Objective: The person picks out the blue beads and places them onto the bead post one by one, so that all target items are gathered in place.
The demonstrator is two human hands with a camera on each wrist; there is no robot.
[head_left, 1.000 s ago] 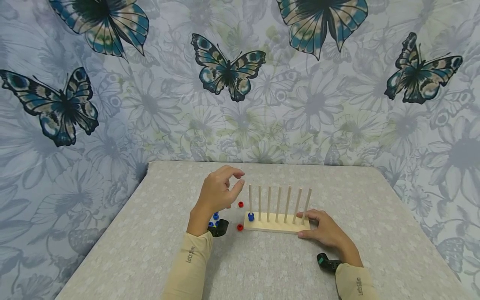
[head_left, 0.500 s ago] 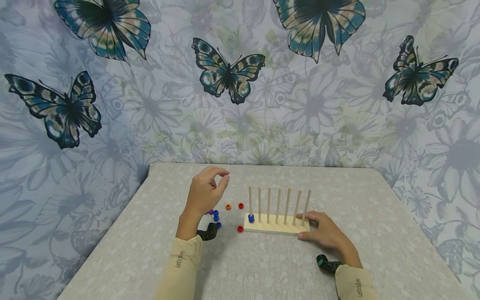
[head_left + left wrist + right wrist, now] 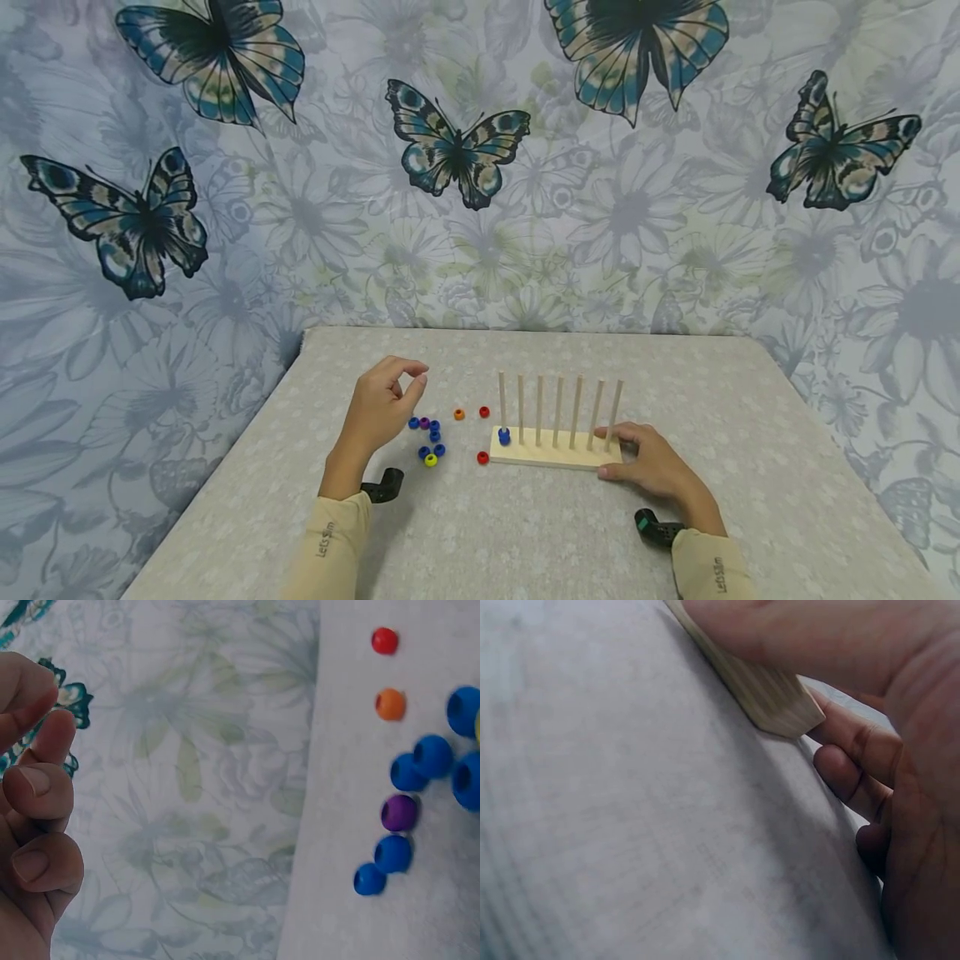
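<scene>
1. The wooden rack (image 3: 525, 452) is pinched at its right end by the right hand (image 3: 651, 461), with the thumb at the near edge and fingers at the far edge. Everything left of that grip is unsupported by a hand, so the far end could be swung round if the wrist is turned.
2. The rods (image 3: 558, 408) rise to the left of the grip, the last of them close beside its fingers. That one could be knocked or bent if the fingers are shifted inward.
3. The blue threaded on the leftmost rod (image 3: 504, 436), farthest from the grip, could be rattled or thrown off only if the base is tipped sharply.
4. Two red beads, the nearer (image 3: 482, 457) and the farther (image 3: 483, 412), lie just past the rack's end opposite the grip. They could be set rolling if the rack is pushed leftward.
5. By the left hand (image 3: 381, 404), raised beyond these, nothing is seen to be held; its fingers are loosely curled. A neighbour could be nudged away if the packed blue, purple (image 3: 424, 423) and yellow beads (image 3: 431, 460) just right of it are approached carelessly.
6. The orange bead (image 3: 459, 414), between that hand and the rack, could be brushed aside by a low sweep.
</scene>
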